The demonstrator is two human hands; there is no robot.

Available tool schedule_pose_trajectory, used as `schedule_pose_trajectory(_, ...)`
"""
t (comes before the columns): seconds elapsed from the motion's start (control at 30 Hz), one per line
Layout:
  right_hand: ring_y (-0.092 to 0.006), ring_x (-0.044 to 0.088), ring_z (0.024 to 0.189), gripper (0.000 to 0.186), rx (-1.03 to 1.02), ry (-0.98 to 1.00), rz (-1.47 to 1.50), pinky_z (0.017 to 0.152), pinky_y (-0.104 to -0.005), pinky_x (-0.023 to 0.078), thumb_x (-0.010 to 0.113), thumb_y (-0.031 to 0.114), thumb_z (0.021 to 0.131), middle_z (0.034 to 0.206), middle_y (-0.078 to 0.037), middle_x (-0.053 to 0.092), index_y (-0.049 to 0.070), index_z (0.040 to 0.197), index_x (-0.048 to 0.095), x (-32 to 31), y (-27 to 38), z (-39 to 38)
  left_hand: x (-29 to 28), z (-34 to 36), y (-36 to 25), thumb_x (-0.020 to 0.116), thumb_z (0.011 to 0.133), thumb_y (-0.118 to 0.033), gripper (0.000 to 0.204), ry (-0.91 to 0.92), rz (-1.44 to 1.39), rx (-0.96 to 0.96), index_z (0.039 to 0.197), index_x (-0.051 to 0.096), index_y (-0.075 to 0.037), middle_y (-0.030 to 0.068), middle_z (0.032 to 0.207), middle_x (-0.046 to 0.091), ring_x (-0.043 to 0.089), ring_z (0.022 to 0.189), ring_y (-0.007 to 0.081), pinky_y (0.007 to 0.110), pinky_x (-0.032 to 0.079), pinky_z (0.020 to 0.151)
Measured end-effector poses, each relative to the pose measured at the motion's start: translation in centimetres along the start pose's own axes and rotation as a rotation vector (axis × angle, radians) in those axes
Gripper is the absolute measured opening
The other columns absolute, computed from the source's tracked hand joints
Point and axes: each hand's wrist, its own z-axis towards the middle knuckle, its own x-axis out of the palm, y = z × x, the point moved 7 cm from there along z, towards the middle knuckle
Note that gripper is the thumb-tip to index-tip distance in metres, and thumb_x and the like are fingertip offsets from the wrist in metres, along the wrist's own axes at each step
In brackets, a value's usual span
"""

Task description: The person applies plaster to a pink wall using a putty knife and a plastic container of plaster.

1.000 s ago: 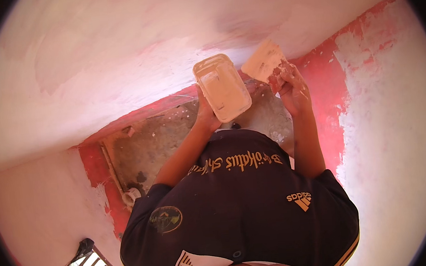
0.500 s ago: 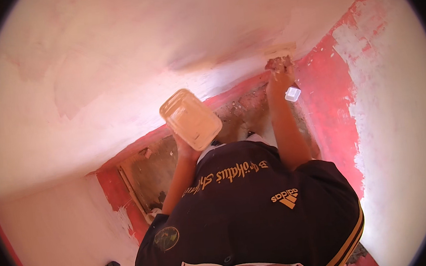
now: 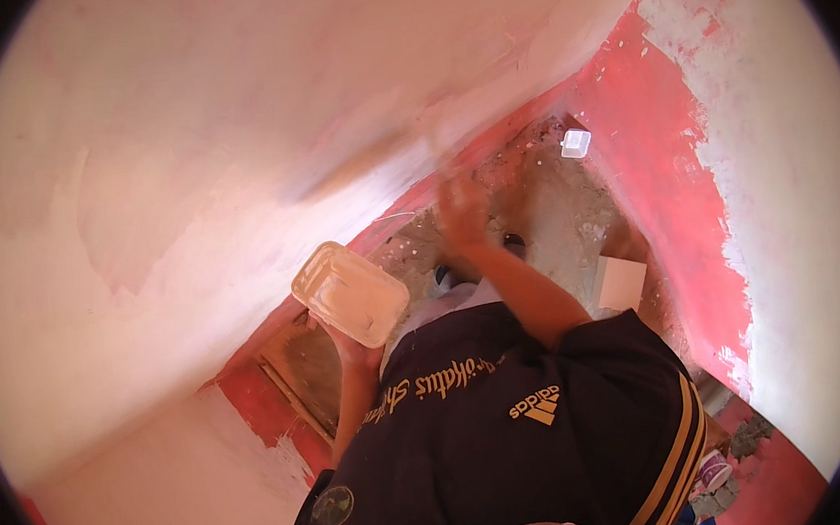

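My left hand (image 3: 343,343) supports a rectangular plastic tub (image 3: 351,293) from its near side and underneath. The tub is tilted toward me and has a pale, creamy coating inside. My right hand (image 3: 462,205) is raised in front of the wall (image 3: 261,127), right of the tub, and smeared by motion. Its fingers seem closed on what looks like a putty knife (image 3: 437,145), a pale blurred shape pointing at the wall. The wall has a patchy pinkish-cream coat, with a red band along its foot.
A small white open container (image 3: 576,144) sits in the far corner. A pale square board or box (image 3: 622,283) lies on the rough floor at right. The right wall is red (image 3: 637,137) and white. A wood strip (image 3: 295,401) lies at left, a small bucket (image 3: 715,471) behind me at right.
My right hand has come away from the corner and swung left, nearer the tub. The tub sits lower and further left in view. My view has shifted, showing more floor at right.
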Motion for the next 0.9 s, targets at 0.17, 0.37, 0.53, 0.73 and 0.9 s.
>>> schedule_pose_trajectory(0.17, -0.0486, 0.065, 0.095, 0.043, 0.509, -0.332, 0.142, 0.088, -0.049, 0.054, 0.049, 0.019, 0.099, 0.114, -0.029, 0.066, -0.005, 0.135, 0.054, -7.4, -5.8, 9.7, -4.6, -0.5, -2.4, 0.039, 0.098, -0.071, 0.072, 0.006, 0.009, -0.032, 0.149, 0.039, -0.02, -0.0005, 0.144, 0.05, 0.051, 0.132, 0.024, 0.046, 0.046, 0.109)
schedule_pose_trajectory(0.37, -0.0331, 0.069, 0.077, 0.049, -0.003, -0.398, -0.164, 0.068, -0.0419, 0.057, 0.057, 0.012, 0.096, 0.117, -0.023, 0.069, -0.001, 0.143, 0.05, 1.5, 2.2, 11.0, -3.6, -0.7, -4.7, 0.037, 0.097, -0.073, 0.075, 0.066, 0.29, 0.007, 0.15, 0.038, -0.02, 0.0003, 0.146, 0.049, 0.05, 0.132, 0.025, 0.047, 0.045, 0.109)
schedule_pose_trajectory(0.53, -0.0343, 0.069, 0.079, 0.051, -0.15, -0.096, 0.142, 0.073, -0.0417, 0.058, 0.062, 0.002, 0.089, 0.109, -0.026, 0.069, -0.002, 0.139, 0.053, 7.0, 10.4, -3.9, -4.4, -1.7, -5.8, 0.041, 0.106, -0.052, 0.05, -0.024, 0.02, -0.043, 0.141, 0.046, -0.016, 0.0011, 0.131, 0.057, 0.059, 0.119, 0.0201, 0.041, 0.054, 0.098)
schedule_pose_trajectory(0.73, -0.0407, 0.067, 0.089, 0.049, 0.155, -0.291, -0.394, 0.076, -0.0484, 0.054, 0.055, 0.018, 0.097, 0.111, -0.027, 0.067, -0.004, 0.141, 0.051, -0.1, -2.3, 4.4, -5.2, -2.1, -8.1, 0.043, 0.105, -0.052, 0.051, 0.036, -0.008, -0.011, 0.141, 0.047, -0.016, 0.0012, 0.13, 0.058, 0.059, 0.119, 0.0207, 0.041, 0.054, 0.098)
schedule_pose_trajectory(0.9, -0.0349, 0.068, 0.071, 0.055, 0.034, -0.59, -0.259, 0.063, -0.0456, 0.054, 0.057, 0.017, 0.096, 0.082, -0.021, 0.069, -0.005, 0.146, 0.045, -0.7, 2.0, 11.6, -6.3, -2.6, -8.1, 0.044, 0.105, -0.053, 0.051, 0.11, 0.155, 0.014, 0.14, 0.048, -0.016, 0.0013, 0.131, 0.057, 0.059, 0.119, 0.0214, 0.042, 0.054, 0.097)
